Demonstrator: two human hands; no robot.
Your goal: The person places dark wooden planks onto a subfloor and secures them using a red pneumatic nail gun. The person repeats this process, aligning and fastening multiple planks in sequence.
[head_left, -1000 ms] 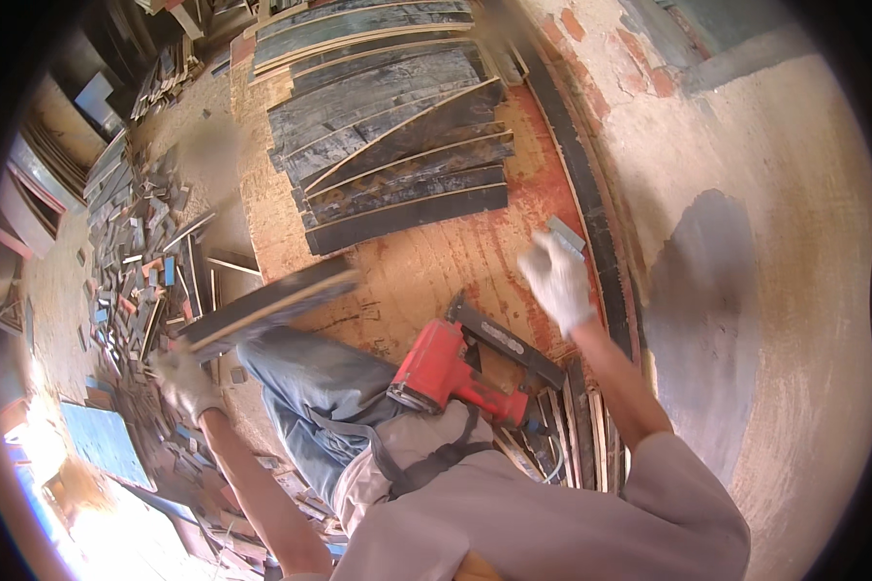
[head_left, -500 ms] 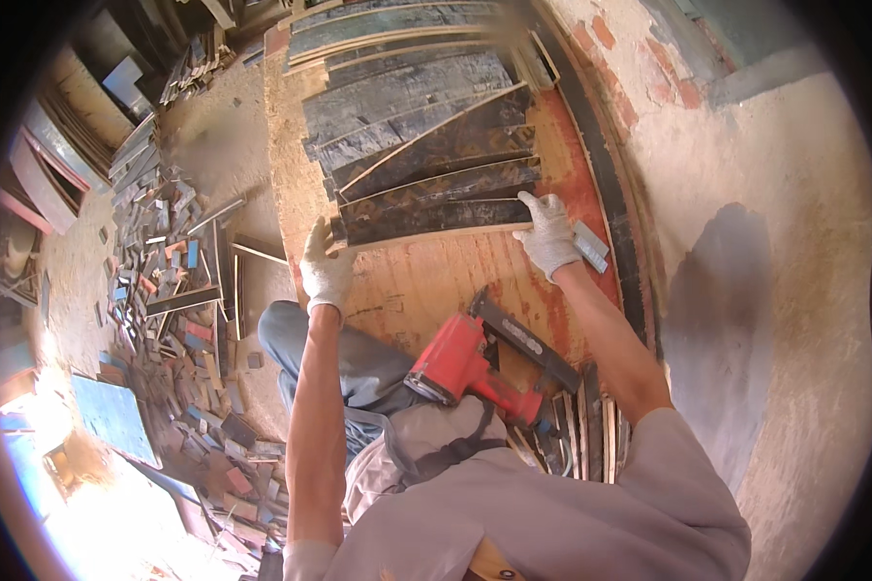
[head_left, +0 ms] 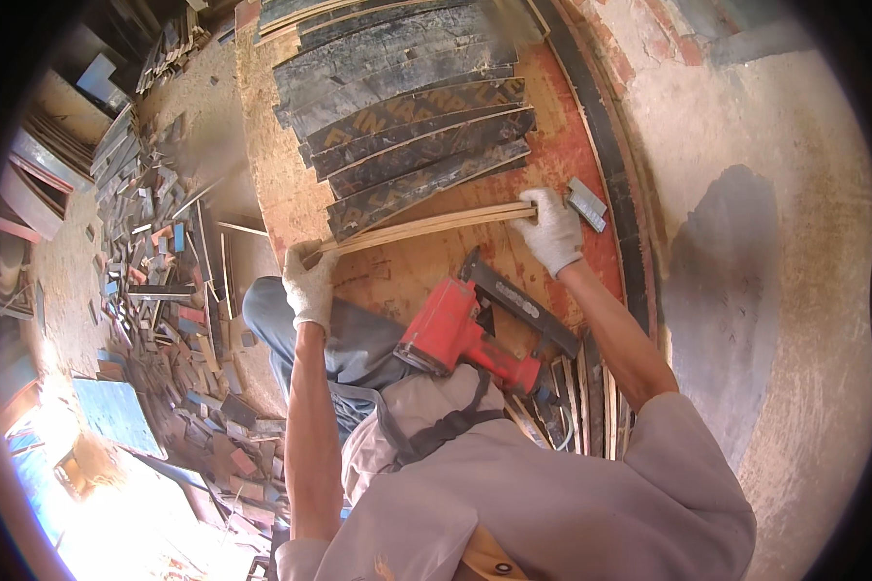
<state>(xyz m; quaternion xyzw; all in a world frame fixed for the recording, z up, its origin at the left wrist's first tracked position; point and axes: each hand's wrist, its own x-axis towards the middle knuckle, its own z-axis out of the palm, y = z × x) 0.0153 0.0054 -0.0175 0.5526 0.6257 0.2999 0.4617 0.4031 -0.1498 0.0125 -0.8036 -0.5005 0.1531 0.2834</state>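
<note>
Both my hands wear pale work gloves. My left hand (head_left: 308,286) is closed on the left end of a pair of narrow plywood strips (head_left: 431,226), and my right hand (head_left: 552,230) grips the right end. The strips are held together, with their light layered edges facing up. Just beyond them, dark-faced plywood strips (head_left: 426,179) lie in overlapping rows on a reddish wooden board (head_left: 572,126). A red and black nail gun (head_left: 470,334) rests near my lap. Beside my right hand lies a small grey bar of fasteners (head_left: 587,204).
Wood offcuts (head_left: 165,329) cover the floor at the left. A bluish panel (head_left: 116,416) lies there too. More upright strips (head_left: 591,416) stand by my right side, under my forearm. A worn plaster wall (head_left: 785,194) rises at the right.
Both hands have come nearer to me. The strips they hold have tipped from showing a dark face to showing light edges, and are now apart from the rows beyond.
</note>
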